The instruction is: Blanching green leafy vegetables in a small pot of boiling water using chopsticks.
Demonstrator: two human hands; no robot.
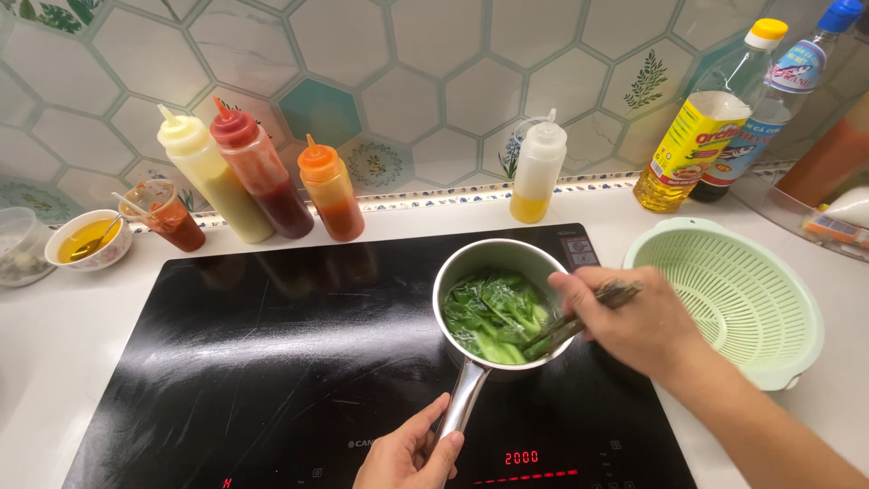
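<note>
A small steel saucepan [460, 263] stands on the black induction cooktop [272, 362], filled with green leafy vegetables [493, 312] in water. My left hand [409, 453] grips the saucepan's metal handle [463, 398] at the near edge. My right hand [634, 317] holds dark chopsticks [579, 317] whose tips dip into the greens on the pan's right side.
A pale green colander [738, 299] sits right of the cooktop. Several squeeze bottles [262, 172] and a small sauce cup line the tiled wall, with a bowl of yellow liquid [88, 240] at left. Oil and sauce bottles [701, 136] stand at back right.
</note>
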